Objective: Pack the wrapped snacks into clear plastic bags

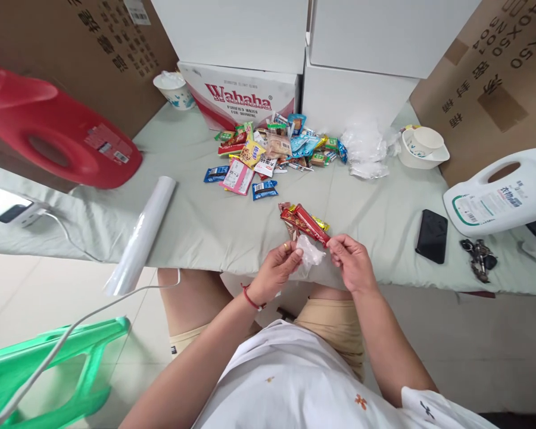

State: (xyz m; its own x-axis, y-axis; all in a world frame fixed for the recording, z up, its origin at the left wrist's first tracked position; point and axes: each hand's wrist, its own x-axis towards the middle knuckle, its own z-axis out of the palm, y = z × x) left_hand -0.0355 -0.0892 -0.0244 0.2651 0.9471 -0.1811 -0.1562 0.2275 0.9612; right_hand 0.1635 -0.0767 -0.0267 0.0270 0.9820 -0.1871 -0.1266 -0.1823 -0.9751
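My left hand [279, 267] is closed in a pinch on a crumpled clear plastic bag [311, 252] at the table's front edge. Thumb and forefinger of my right hand [352, 261] are pressed together at the near end of a long red snack packet [310, 223]. Its other end rests over a small group of wrapped snacks, among them a second red packet [295, 221] and a yellow packet [320, 222]. The bag lies between my two hands, just below the red packet.
A heap of wrapped snacks [252, 153] lies before a Wahaba box [245, 98]. Clear bags [365, 146] and a white bowl [424, 156] are behind right. A phone [432, 236], keys [480, 260] and white jug [504, 190] stand right; a plastic roll [143, 232] and red jug [62, 128] left.
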